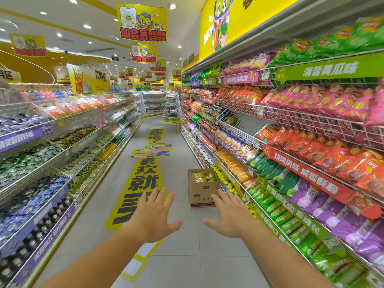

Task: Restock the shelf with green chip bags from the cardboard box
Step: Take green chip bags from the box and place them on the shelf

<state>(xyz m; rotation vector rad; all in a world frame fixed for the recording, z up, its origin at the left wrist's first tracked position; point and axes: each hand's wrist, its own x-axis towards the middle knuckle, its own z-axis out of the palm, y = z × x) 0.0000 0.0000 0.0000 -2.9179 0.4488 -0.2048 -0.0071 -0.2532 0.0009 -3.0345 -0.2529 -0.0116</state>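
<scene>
Head view shows the approach step: left hand and right hand both spread and empty, reaching toward the cardboard box on the floor at twelve o'clock, open top up, green chip bags standing upright inside, so next comes stepping closer and grasping one.

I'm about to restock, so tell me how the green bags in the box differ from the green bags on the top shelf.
The green bags in the cardboard box lie jumbled low on the floor; the green bags on the top shelf stand in a row, high up, fronts facing out. The box holds few; the shelf row holds many. Both are green chip bags.
</scene>
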